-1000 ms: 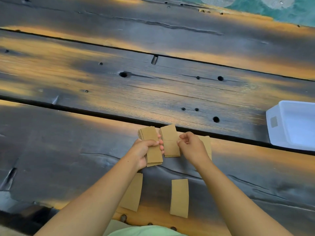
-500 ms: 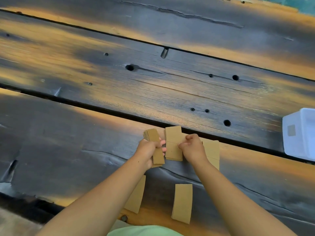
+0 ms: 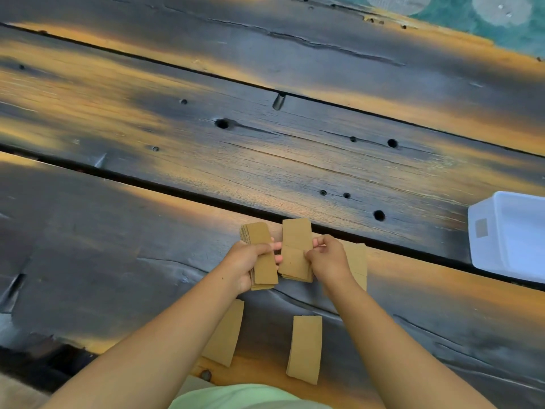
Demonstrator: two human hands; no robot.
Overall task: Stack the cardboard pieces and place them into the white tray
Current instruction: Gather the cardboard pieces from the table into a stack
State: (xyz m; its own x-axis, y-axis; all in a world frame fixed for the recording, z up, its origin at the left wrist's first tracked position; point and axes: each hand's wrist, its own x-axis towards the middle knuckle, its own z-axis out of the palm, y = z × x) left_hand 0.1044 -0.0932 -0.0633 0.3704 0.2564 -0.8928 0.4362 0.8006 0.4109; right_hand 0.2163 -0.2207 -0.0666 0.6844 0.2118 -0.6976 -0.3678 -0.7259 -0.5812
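My left hand [image 3: 249, 262] grips a stack of brown cardboard pieces [image 3: 259, 240], tilted up off the table. Right beside it, my right hand [image 3: 328, 259] pinches a second cardboard piece [image 3: 296, 240] by its right edge. Another cardboard piece [image 3: 359, 261] lies flat, partly hidden behind my right wrist. Two more lie nearer me: one [image 3: 225, 335] half under my left forearm, one [image 3: 305, 348] between my arms. The white tray [image 3: 483, 231] sits at the right edge, cut off by the frame, apart from both hands.
The surface is a dark, scorched wooden plank table [image 3: 177, 143] with deep gaps between planks and several round holes. A green floor [image 3: 472, 22] shows beyond the far edge at top right. My light green shirt [image 3: 244, 398] fills the bottom.
The view has shifted slightly; both hands stay close together at the same spot, the left still gripping its stack and the right still on the neighbouring piece.
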